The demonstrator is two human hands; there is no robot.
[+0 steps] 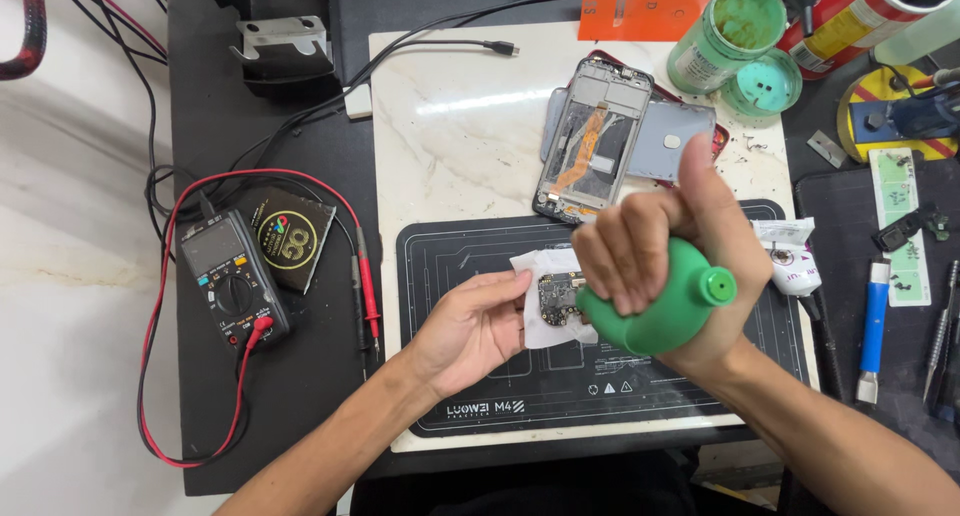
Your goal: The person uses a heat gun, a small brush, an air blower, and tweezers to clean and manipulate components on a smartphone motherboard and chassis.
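Fingers of the right hand (665, 241) wrap a soft green rubber bulb (655, 311); left hand (470, 326) pinches a small circuit board (560, 298) on white tissue (535, 276) over the dark mat (440, 266). Behind, an opened phone frame (590, 141) lies on the marble slab (450, 116); a multimeter (232, 286) sits near the desk's left edge.

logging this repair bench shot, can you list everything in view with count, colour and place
circuit board: 1, dark, on white tissue
blower bulb: 1, green, in right hand
phone frame: 1, grey, opened, top of marble slab
work mat: 1, black, on slab
multimeter: 1, dark grey, red leads, left
tub: 1, green, open, top right
tube: 1, white, right of mat
blue-handled tool: 1, far right
left hand: holds tissue and board
right hand: grips bulb
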